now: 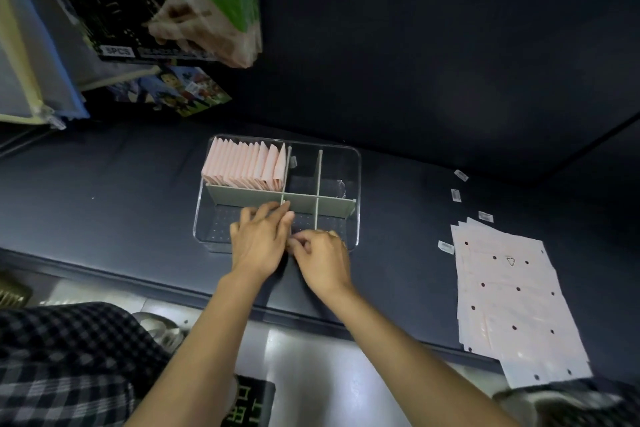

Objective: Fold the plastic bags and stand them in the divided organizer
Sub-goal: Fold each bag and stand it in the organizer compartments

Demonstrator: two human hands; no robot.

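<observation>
You have a single view, from the camera on your head, wide-angle and bending straight lines near the edges. It looks forward and steeply down, from above your forearms, which enter at the bottom. Your hands (pixel 258 241) meet close below the lens at the near rim of the organizer (pixel 356 163), near the centre. The dark table (pixel 121 184) fills most of the picture, with flat bags (pixel 512 288) at right.

Both forearms are bare with no sleeves in view, the left hand (pixel 258 242) and the right hand (pixel 323 262) wear no gloves, a small ring-like glint shows on the right hand, and black-and-white checked cloth (pixel 65 357) covers the person's lap at lower left.
</observation>
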